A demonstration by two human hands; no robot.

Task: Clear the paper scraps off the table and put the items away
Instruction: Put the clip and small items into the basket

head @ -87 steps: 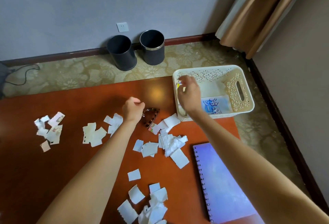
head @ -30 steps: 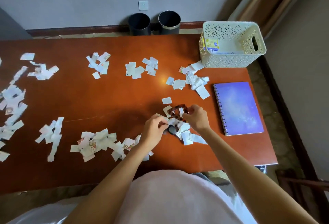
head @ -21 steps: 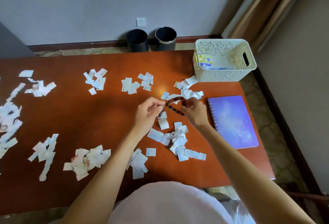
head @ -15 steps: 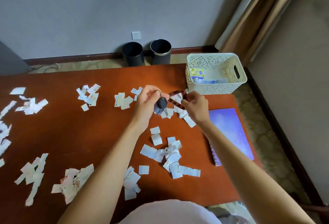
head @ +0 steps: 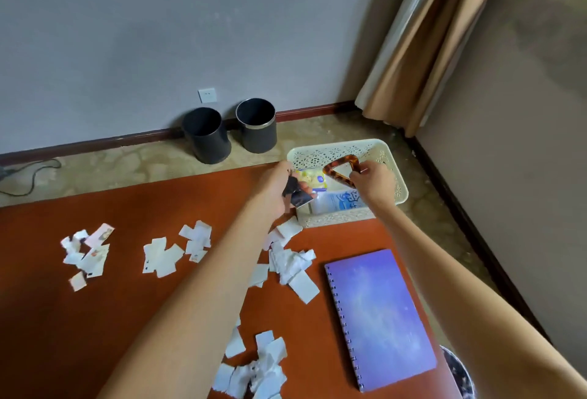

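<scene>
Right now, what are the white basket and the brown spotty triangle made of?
The white basket looks like moulded plastic, matte cream, with lace-like cut-out holes. The brown spotty triangle, held by the right hand, is probably glossy tortoiseshell-patterned plastic; it shines and looks translucent.

Beyond the counter's point(head: 95, 303) far edge we see patterned beige carpet point(head: 127, 167) running to a dark red baseboard point(head: 95, 143). A white wall socket point(head: 207, 95) sits above it, and a black cable point(head: 35, 173) loops on the carpet at far left. Past the far right corner we find a tan curtain point(head: 422, 49).
</scene>
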